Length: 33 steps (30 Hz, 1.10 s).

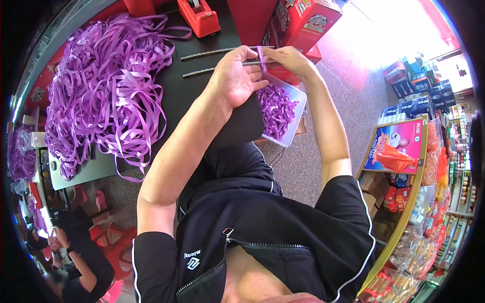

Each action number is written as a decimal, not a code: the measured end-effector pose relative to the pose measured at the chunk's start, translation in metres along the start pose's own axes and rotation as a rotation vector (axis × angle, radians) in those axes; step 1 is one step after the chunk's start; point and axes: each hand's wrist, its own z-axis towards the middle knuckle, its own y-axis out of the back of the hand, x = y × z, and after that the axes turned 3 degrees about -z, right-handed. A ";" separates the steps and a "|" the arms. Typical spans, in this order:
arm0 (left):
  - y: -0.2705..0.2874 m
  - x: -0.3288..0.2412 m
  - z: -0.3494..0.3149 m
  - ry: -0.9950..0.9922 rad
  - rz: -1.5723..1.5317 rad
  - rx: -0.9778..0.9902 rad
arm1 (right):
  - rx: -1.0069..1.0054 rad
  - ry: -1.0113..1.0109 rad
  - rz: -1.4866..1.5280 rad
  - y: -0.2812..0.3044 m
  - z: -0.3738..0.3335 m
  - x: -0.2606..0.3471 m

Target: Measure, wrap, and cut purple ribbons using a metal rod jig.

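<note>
Two thin, twisted metal rods (202, 71) stick out side by side from the dark table, with a narrow purple ribbon (262, 59) looped across them near their far ends. My left hand (236, 77) is over the rods, palm partly showing, thumb and a finger at the ribbon's left side and the other fingers loosely curled. From the right, my right hand (292, 59) pinches the ribbon at the rod ends; its fingertips are partly hidden. Just below, a clear plastic bin (300, 107) holds a heap of small purple ribbon pieces (278, 108).
A large tangle of purple ribbon (108, 86) covers the table's left side. Beyond are a red tape dispenser (200, 17) and red boxes (308, 22). Packed shelves (404, 202) line the right. Another person (76, 252) sits at lower left near a red stool (113, 247).
</note>
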 end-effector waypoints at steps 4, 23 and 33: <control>-0.021 -0.018 -0.018 -0.457 0.984 0.012 | -0.278 0.180 -0.421 0.024 0.009 0.022; 0.039 -0.011 0.008 -0.696 2.304 -0.273 | 0.190 0.145 -0.339 0.010 0.032 0.031; 0.051 -0.011 0.011 -0.766 2.227 -0.272 | 0.167 -0.143 0.072 -0.008 -0.015 0.005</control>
